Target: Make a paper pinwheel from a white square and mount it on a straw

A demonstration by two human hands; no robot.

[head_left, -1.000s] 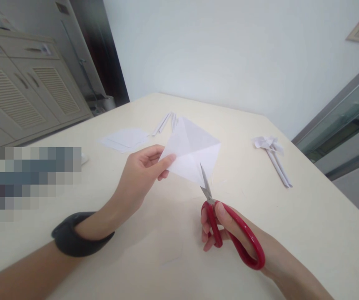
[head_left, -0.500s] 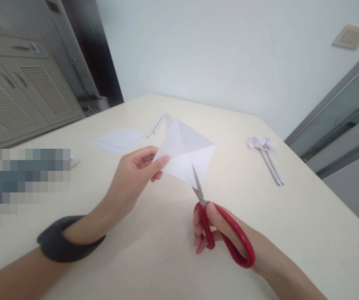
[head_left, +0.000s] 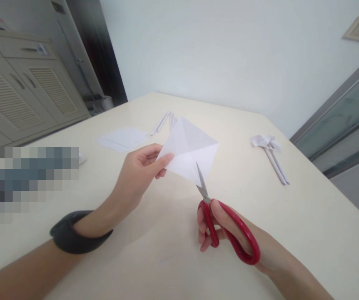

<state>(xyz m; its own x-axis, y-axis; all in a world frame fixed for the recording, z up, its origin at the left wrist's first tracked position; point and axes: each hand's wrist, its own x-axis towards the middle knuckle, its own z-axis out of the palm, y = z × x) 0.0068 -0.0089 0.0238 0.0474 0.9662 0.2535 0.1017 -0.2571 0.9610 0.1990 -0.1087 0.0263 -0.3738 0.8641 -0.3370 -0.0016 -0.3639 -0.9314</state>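
A white square sheet of paper [head_left: 195, 146] with crease lines is held up above the table, one corner pointing away from me. My left hand [head_left: 145, 166] pinches its left corner between thumb and fingers. Red-handled scissors [head_left: 242, 233] are in my right hand [head_left: 217, 221], the thumb and fingers through the loops. Their blades stand apart at the paper's near corner, the longer-looking blade lying over the sheet. Part of the right hand is hidden behind the handles.
Flat white paper sheets [head_left: 121, 139] lie at the left on the cream table [head_left: 154, 266]. Behind the held paper are several thin rolled paper sticks [head_left: 160, 123]. Paper pinwheels [head_left: 267, 142] on rolled sticks lie at the right. A white wall [head_left: 217, 54] borders the table's far side.
The whole view has shifted slightly, so everything sits a little further right. Both hands keep their grips, and the scissors stay at the paper's near corner with blades apart.
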